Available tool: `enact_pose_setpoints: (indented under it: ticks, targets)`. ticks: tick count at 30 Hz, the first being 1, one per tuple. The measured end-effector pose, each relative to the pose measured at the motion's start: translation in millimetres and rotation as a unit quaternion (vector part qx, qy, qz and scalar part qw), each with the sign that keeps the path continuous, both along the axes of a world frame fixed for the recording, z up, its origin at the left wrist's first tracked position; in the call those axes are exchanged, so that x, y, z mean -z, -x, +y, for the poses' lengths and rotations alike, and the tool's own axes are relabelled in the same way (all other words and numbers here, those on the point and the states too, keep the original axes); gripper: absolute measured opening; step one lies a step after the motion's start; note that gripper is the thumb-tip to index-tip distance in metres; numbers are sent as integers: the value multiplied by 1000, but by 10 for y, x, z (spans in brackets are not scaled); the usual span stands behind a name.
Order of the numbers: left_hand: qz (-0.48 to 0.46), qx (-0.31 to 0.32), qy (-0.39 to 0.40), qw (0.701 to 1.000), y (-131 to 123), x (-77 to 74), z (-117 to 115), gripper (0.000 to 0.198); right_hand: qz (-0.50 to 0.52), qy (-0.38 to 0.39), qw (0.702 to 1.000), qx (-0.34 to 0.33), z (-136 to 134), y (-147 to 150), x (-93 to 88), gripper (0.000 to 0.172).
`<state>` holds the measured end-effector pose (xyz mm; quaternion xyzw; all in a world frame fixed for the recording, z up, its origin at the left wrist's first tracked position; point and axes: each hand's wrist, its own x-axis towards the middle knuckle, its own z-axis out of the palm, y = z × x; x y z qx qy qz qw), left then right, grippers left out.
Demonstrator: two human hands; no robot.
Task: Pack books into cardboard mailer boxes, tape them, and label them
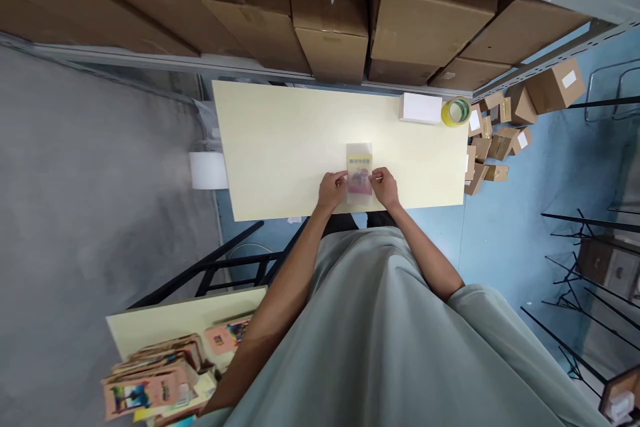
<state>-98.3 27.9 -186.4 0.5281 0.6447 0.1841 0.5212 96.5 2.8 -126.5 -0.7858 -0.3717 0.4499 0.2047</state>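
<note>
A small printed booklet (359, 177), yellow above and pink below, lies on the pale table in a translucent plastic sleeve (359, 148) that extends past its top and bottom. My left hand (333, 191) is closed, with its thumb and fingertips pinched at the sleeve's left edge. On the opposite side, my right hand (385, 188) pinches the right edge, its fingers curled. The exact grip of the fingertips is too small to make out fully.
On the table (285, 147) stand a white box (421, 109) and a roll of yellow tape (456, 111) at the back right. Cardboard boxes (330, 40) fill a shelf above the far edge. Piled booklets (150, 387) lie on a lower-left table. More cartons (500, 143) sit right.
</note>
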Motion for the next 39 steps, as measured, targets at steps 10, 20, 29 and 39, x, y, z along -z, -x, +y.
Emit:
enact_pose_setpoints:
  ticks: [10, 20, 29, 39]
  targets:
    - [-146, -51, 74, 985, 437, -204, 159, 27, -40, -53, 995, -71, -17, 910, -396, 16]
    - [-89, 1, 84, 993, 1058, -90, 175, 28, -92, 20, 995, -17, -202, 1132, -173, 14]
    - [-9, 44, 75, 996, 1033, -63, 161, 39, -151, 79, 981, 87, -402, 457, -130, 21]
    - [18, 42, 91, 995, 982, -78, 193, 35, -109, 65, 992, 19, -100, 796, 256, 30]
